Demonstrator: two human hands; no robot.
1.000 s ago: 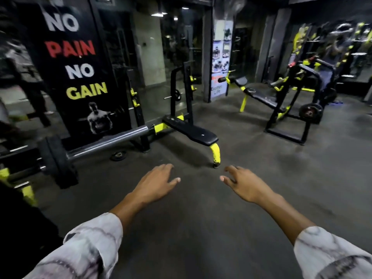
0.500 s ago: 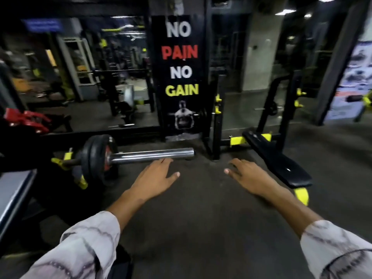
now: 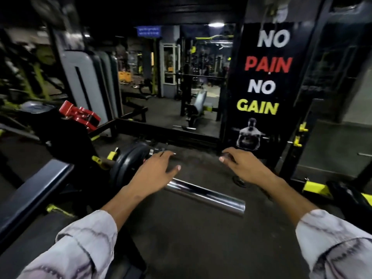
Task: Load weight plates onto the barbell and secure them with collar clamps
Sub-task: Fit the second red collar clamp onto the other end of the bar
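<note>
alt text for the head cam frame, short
Two empty hands, left hand and right hand, reach over a chrome barbell sleeve carrying black weight plates. Red collar clamps sit on dark equipment at left.

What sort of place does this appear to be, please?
A gym, almost certainly: a barbell already carrying a black weight plate, a padded bench beside it, and a "NO PAIN NO GAIN" poster.
</note>
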